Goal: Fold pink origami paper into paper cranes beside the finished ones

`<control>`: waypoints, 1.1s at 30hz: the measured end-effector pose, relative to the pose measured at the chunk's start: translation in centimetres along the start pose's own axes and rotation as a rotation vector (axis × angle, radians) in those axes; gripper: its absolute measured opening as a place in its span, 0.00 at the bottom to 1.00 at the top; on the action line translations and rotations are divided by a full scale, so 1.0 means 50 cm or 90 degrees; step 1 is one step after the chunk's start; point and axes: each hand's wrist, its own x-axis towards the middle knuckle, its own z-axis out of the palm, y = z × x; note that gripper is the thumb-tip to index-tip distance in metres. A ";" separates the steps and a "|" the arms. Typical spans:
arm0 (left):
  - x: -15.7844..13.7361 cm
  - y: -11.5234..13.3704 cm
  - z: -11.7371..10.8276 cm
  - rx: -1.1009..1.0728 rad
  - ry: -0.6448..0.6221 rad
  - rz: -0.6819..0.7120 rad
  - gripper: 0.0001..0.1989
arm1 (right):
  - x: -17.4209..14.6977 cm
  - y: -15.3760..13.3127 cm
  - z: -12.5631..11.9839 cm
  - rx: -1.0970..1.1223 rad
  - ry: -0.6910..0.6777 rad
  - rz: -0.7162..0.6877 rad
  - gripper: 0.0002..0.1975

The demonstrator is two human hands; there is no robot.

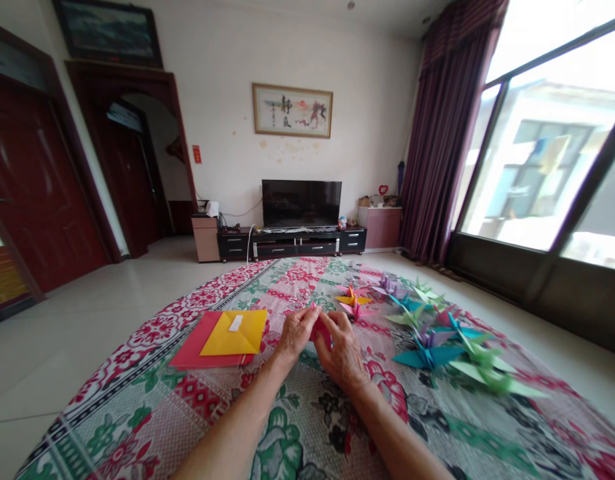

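Between my two hands is a small folded piece of pinkish-red paper (pixel 321 328), mostly covered by the fingers. My left hand (pixel 298 329) pinches its upper left part, where a pink tip shows above the fingertips. Closed around its right side is my right hand (pixel 341 348), fingers bent over the top and thumb below. Just beyond my right hand lie a pink paper crane (pixel 356 309) and a yellow paper crane (pixel 353 297). To the left of my left hand, a yellow paper sheet (pixel 242 337) with a small white label rests on red paper sheets (pixel 197 340).
Several folded cranes crowd the table's right side, among them a blue crane (pixel 430 353) and a green crane (pixel 487 367). A floral tablecloth (pixel 222 407) covers the round table. Beyond it stand a television (pixel 301 204) on a low cabinet and a purple curtain (pixel 442 133).
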 end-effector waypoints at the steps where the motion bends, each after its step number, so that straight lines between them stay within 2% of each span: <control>1: 0.000 -0.001 0.000 -0.003 0.007 -0.010 0.17 | 0.000 0.000 0.000 0.007 0.001 -0.003 0.21; 6: 0.009 -0.012 -0.009 -0.003 0.056 -0.029 0.17 | 0.003 0.000 -0.003 0.127 -0.018 0.010 0.16; 10: 0.016 -0.018 -0.016 0.052 0.111 0.037 0.18 | 0.008 -0.002 -0.003 0.251 0.000 0.153 0.16; 15: 0.005 0.002 -0.008 0.089 0.155 0.076 0.18 | 0.012 -0.003 0.011 0.325 -0.005 0.339 0.22; 19: -0.010 0.019 0.006 0.090 0.130 0.094 0.18 | 0.013 0.003 0.023 0.419 -0.013 0.412 0.22; 22: -0.014 0.020 0.012 0.074 0.111 0.110 0.18 | 0.012 0.011 0.028 0.490 0.015 0.442 0.20; 27: -0.008 0.006 0.009 0.119 0.132 0.126 0.17 | 0.012 0.032 0.033 0.443 0.066 0.436 0.19; 33: -0.004 0.001 0.005 0.172 0.134 0.074 0.13 | 0.015 0.051 0.025 0.236 0.134 0.372 0.18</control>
